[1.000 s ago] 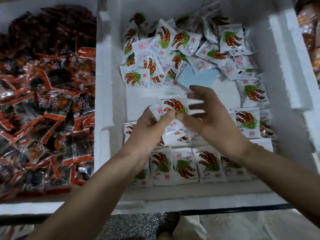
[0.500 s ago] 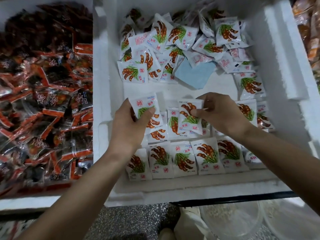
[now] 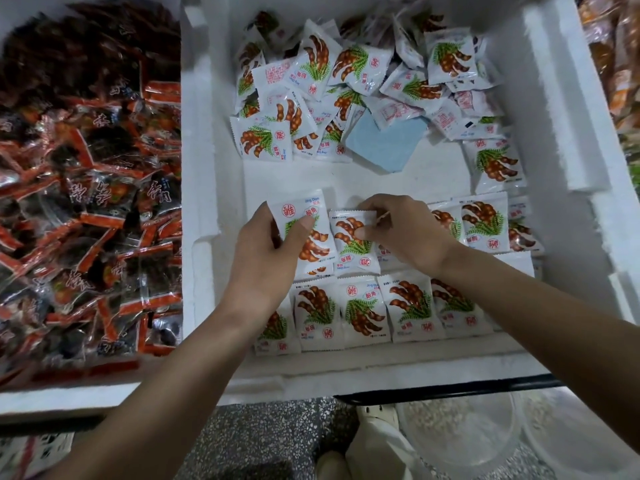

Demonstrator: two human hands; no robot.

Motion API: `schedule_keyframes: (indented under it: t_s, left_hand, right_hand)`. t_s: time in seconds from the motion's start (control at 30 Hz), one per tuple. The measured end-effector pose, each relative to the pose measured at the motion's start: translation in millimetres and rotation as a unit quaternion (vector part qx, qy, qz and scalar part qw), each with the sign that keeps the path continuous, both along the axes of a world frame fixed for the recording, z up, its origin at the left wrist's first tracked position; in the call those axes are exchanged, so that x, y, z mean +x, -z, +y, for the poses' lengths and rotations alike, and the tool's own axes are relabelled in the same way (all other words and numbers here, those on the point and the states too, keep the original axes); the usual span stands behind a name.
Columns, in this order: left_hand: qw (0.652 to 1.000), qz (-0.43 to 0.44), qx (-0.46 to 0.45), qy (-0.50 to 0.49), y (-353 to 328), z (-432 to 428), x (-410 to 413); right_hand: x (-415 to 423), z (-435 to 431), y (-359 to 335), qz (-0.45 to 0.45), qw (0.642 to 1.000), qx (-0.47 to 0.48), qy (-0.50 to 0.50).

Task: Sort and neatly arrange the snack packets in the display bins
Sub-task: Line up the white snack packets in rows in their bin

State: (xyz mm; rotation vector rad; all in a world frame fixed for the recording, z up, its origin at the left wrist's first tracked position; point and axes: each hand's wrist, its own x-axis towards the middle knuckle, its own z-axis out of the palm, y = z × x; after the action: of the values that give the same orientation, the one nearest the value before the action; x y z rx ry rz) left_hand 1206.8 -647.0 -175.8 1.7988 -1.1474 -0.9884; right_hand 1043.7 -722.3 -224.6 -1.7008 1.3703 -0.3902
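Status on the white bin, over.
Left hand grips one packet, right hand pinches second packet. Front row laid. Loose pile behind, blue sheet at its edge.

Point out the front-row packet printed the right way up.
The third packet from the left in the front row: its red seal sits on top; the neighbours' are upside down at the bottom.

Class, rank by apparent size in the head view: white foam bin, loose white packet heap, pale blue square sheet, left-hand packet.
1. White foam bin
2. Loose white packet heap
3. Pale blue square sheet and white packet in left hand: too alike.
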Motion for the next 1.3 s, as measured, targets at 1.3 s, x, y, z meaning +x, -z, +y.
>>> schedule_keyframes:
  t_s: [1.3]
  left_hand:
    - [0.87, -0.392, -0.032, 0.297, 39, -15, -33]
  right_hand:
    - [-50, -3, -4, 0.142, 0.968, -0.19, -0.083]
